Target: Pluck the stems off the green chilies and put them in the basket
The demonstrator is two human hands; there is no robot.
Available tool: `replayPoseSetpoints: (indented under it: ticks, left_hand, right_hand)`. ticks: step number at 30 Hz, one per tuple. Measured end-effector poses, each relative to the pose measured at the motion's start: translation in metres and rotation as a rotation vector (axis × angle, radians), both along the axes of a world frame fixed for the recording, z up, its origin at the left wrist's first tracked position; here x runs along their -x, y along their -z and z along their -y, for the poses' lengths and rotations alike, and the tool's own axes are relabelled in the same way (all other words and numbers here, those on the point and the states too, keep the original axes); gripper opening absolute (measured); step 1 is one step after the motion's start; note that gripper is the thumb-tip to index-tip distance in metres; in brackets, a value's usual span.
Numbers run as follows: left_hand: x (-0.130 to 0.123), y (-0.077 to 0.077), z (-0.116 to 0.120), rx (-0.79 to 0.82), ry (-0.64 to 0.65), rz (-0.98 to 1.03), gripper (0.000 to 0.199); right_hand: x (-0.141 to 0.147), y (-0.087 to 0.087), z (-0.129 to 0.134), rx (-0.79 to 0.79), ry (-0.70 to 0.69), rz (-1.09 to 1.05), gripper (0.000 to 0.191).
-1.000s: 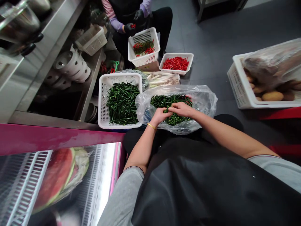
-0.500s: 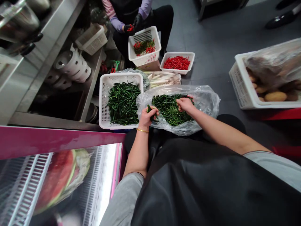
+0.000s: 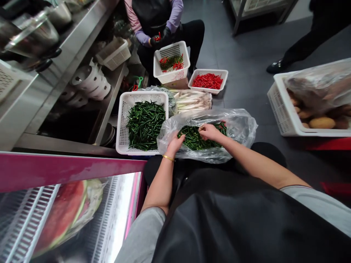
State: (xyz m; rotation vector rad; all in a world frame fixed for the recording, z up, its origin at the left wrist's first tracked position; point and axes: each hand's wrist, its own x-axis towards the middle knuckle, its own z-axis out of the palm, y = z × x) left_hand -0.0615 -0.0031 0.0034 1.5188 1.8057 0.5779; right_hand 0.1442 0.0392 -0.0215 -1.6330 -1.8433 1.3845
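Note:
A clear plastic bag holding green chillies lies across my lap. My left hand is at the bag's left edge, thumb stretched away from the fingers, which are partly hidden; whatever it holds cannot be made out. Over the chillies in the bag, my right hand is closed in a pinch, its fingertips too small to show what is between them. Just left of the bag stands a white basket with a heap of green chillies.
Ahead, a person's gloved hands hold something red over a white basket. Red chillies fill a tray beside pale stalks. A potato crate stands right, steel shelving left. Someone's leg is at upper right.
The view has tilted up slightly. My left hand no longer shows the green chillies it held and its thumb has opened out. My right hand has shifted left. A leg has come into view at right.

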Motion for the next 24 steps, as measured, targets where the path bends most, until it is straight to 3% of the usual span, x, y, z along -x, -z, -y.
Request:
replayPoseSetpoints:
  ticks: [2, 4, 6, 10, 12, 15, 19, 21, 24]
  left_hand:
    - [-0.018, 0.001, -0.008, 0.028, 0.058, 0.314, 0.027]
    - [-0.037, 0.01, -0.013, 0.162, 0.147, 0.501, 0.032]
    - [-0.052, 0.024, -0.012, 0.306, 0.172, 0.638, 0.035]
    - [-0.058, 0.041, -0.001, 0.449, 0.074, 0.707, 0.04]
    - [-0.046, 0.036, -0.005, 0.452, 0.018, 0.71, 0.038]
    - [-0.014, 0.011, -0.031, 0.284, -0.164, 0.72, 0.028]
    - [0.02, -0.027, -0.081, 0.029, -0.389, 0.727, 0.013]
    - [0.023, -0.033, -0.095, 0.008, -0.416, 0.721, 0.011]
    - [0.012, -0.021, -0.096, 0.115, -0.289, 0.609, 0.013]
  right_hand:
    - [-0.006, -0.005, 0.001, 0.146, 0.127, -0.269, 0.006]
    - [-0.008, -0.007, 0.007, 0.173, 0.145, -0.364, 0.006]
    - [-0.009, -0.006, 0.014, 0.037, 0.07, -0.235, 0.003]
    - [-0.012, 0.001, 0.018, -0.405, -0.167, 0.351, 0.019]
    - [-0.013, 0.001, 0.002, -0.458, -0.32, 0.545, 0.028]
    - [-0.017, -0.007, -0.053, -0.457, -0.456, 0.583, 0.048]
    - [-0.025, -0.018, -0.132, -0.482, -0.285, 0.507, 0.048]
    - [-0.024, -0.015, -0.146, -0.425, -0.312, 0.503, 0.047]
    - [-0.012, 0.004, -0.131, -0.205, -0.355, 0.609, 0.06]
